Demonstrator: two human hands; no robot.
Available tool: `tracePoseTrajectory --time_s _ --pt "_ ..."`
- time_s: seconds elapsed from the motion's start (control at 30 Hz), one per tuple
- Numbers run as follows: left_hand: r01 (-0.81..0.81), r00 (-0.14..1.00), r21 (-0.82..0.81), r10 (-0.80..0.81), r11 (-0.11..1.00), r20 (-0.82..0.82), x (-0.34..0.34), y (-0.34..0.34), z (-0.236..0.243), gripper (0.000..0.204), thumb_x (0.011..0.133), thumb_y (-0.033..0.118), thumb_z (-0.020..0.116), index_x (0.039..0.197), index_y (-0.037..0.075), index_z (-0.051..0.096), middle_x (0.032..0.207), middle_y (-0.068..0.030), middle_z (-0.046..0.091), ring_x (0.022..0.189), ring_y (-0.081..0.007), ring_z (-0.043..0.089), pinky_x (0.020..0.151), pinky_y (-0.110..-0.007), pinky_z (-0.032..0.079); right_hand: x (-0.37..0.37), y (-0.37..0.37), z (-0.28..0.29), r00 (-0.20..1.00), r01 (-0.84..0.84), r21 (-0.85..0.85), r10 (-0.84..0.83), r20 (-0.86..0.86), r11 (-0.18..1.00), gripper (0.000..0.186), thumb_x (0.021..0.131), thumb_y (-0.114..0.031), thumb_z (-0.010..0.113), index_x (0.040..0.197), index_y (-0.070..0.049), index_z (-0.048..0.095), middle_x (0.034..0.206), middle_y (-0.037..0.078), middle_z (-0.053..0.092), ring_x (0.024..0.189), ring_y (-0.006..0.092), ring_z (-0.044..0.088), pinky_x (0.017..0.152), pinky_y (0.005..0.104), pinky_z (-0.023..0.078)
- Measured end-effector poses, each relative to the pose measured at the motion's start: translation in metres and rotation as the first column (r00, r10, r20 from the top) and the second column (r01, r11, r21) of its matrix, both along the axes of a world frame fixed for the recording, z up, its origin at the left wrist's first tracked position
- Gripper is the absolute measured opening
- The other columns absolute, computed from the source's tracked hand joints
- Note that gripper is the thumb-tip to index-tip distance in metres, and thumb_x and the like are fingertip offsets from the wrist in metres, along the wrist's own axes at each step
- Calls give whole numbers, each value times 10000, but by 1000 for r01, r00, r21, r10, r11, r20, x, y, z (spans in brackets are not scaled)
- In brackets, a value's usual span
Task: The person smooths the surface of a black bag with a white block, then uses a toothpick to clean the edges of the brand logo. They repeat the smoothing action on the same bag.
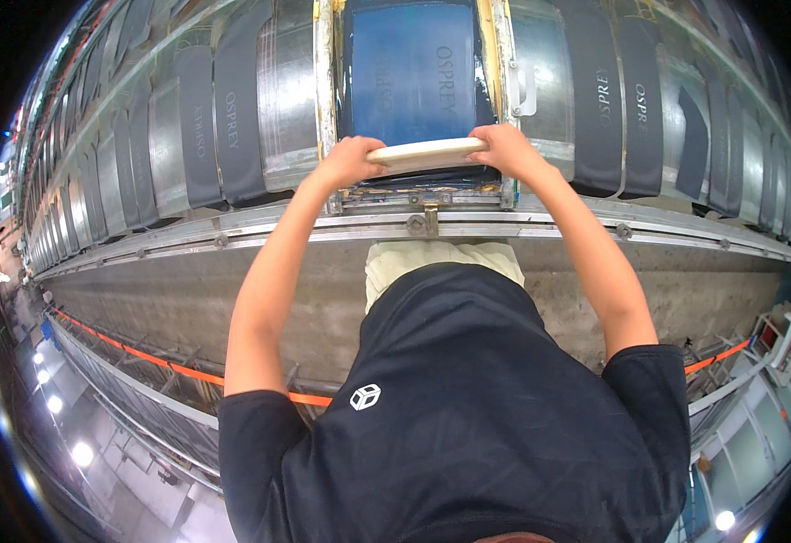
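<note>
A long metallic table [289, 100] crosses the view, its near edge lined by a pale rail [305, 229], which probably keeps whatever sits across it in line. Dark flat pieces [592, 136] with lettering lie side by side along the table, most likely spaced so that each has its own stretch of surface. Between them stands a rectangular frame [325, 68], its side bars streaked with yellowish and dark residue and its near end at the rail, which seems to give it a steady seat. Inside its borders is a blue panel [400, 36], dark along the edges. Over the near end of this panel, inside the frame, is a pale bar [427, 156], held crosswise; whether its lower edge touches the panel cannot be told. The left hand [347, 163] has one end and the right hand [510, 152] the other, a wide grip that likely keeps the bar level. On each hand, thumb and fingers pinch the bar's end from opposite sides; how the hidden fingers lie cannot be told. Smallest is a brass-coloured bracket [431, 220] at the rail, perhaps locating the frame.
</note>
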State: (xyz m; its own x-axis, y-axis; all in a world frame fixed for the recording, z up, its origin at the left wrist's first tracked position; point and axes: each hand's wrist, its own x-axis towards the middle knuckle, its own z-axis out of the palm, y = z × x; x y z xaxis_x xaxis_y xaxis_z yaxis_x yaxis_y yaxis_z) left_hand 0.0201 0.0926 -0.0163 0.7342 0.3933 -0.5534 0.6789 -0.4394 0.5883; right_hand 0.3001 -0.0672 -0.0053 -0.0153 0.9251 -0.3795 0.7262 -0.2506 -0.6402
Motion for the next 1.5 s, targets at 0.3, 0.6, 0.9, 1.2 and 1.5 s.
tracePoseTrajectory --time_s 0.3,0.6,0.9,1.2,1.5 --pt "-7 977 -569 -117 822 -181 49 109 -40 556 675 224 875 1190 77 726 1056 -69 733 1006 -201 649 905 -347 496 55 93 -31 931 -142 -503 -56 -359 853 534 765 -382 870 1065 37 727 882 108 706 779 173 676 687 299 578" --pt "-83 979 348 10 934 205 130 249 -6 383 736 198 799 1117 199 763 963 -88 752 908 -270 712 827 -371 544 122 246 -7 947 56 294 -144 286 954 447 799 -288 797 1192 -91 719 1079 165 732 978 344 699 881 421 537" --pt "-217 933 453 48 865 356 65 113 -41 461 748 -11 680 1144 213 753 1176 -44 725 1084 -271 674 932 -384 541 45 109 -43 954 121 439 -226 196 890 446 704 9 752 1137 -94 716 1137 103 708 1081 324 630 971 415 507" --pt "-249 908 471 35 846 417 -31 -57 -36 469 686 -82 634 1100 115 732 1190 -57 719 1086 -268 660 924 -398 537 -53 -45 -14 976 145 314 -187 108 938 579 599 83 771 1155 -52 689 1215 98 672 1142 309 594 974 386 516" --pt "-106 956 342 1 934 294 -37 -52 6 420 763 44 704 1172 133 706 1207 -91 696 1122 -297 629 943 -406 522 -34 -48 -9 998 62 309 -69 12 949 411 780 -67 762 1181 -59 672 1187 140 673 1128 328 615 975 416 499"
